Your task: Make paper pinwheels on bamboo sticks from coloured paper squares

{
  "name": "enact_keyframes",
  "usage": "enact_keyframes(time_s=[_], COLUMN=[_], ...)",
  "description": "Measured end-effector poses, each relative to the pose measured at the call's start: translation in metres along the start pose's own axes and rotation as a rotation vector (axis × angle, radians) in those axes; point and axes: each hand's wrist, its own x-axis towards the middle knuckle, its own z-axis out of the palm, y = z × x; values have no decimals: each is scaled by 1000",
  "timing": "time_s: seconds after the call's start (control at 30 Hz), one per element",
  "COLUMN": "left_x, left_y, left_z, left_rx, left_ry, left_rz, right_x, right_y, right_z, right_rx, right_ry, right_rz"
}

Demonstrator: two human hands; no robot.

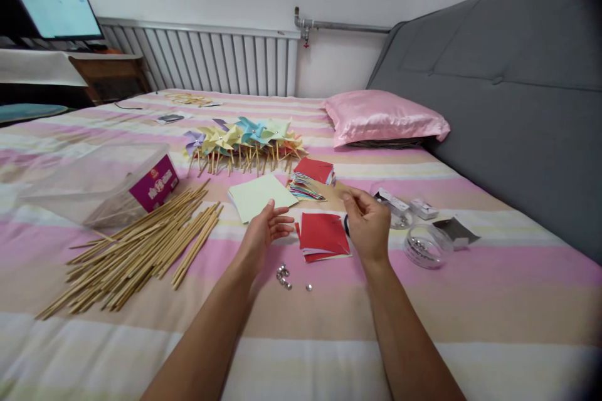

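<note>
My left hand [269,225] is open, palm turned inward, its fingers pointing right between the pale green paper sheets [261,196] and a stack of red-topped square paper [323,235]. To the right of that stack, my right hand [369,222] is closed, thumb and forefinger pinched together. Whatever lies in the pinch I cannot make out. A dark rounded edge [347,225] shows beside its wrist side, partly hidden. Behind the hands sits another stack of cut coloured paper [313,177], red on top. Small silver metal pieces [283,276] lie on the bed in front of my left hand.
Wooden sticks [141,250] lie by a clear plastic box [108,178] on the left. Several finished paper pinwheels [249,135] are grouped behind. Round clear containers [426,245] and small boxes [423,208] lie right. A pink pillow [383,116] rests near the grey headboard [508,69].
</note>
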Motion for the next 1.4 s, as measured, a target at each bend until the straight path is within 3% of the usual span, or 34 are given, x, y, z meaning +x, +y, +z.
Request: enact_keyframes(time_s=[0.1, 0.23, 0.4, 0.53, 0.73, 0.83, 0.9, 1.03, 1.2, 1.4], left_x=[-6, -16, -18, -14, -14, -17, -19, -19, -17, -18], left_y=[-1, 6, 14, 10, -1, -3, -5, -8, -9, -6], left_z=[8, 11, 6, 5, 10, 13, 13, 10, 9, 12], left_rx=[-128, -433, -468, -447, -271, -222, -200, -148, -151, -148], left_ry=[-147, -331, -310, -264, -170, -192, -232, -273, -285, -218], left_rz=[-61, -23, -60, -122, -125, -119, -116, -113, -115, -131], right_x=[-7, -19, -29, -29, -24, -22, -22, -22, -22, -21], right_y=[-10, -15, -17, -22, -26, -23, -20, -19, -21, -19], right_z=[9, 21, 28, 28, 24, 24, 24, 23, 21, 23], right_rx=[96, 24, -157, -134, -120, -116, -38, 112, 215, 380], right_ry=[-68, -394, -618, -534, -135, -31, -57, -251, -286, -229], right_rz=[-139, -316, -470, -463, -333, -215, -56, 224, 331, 477])
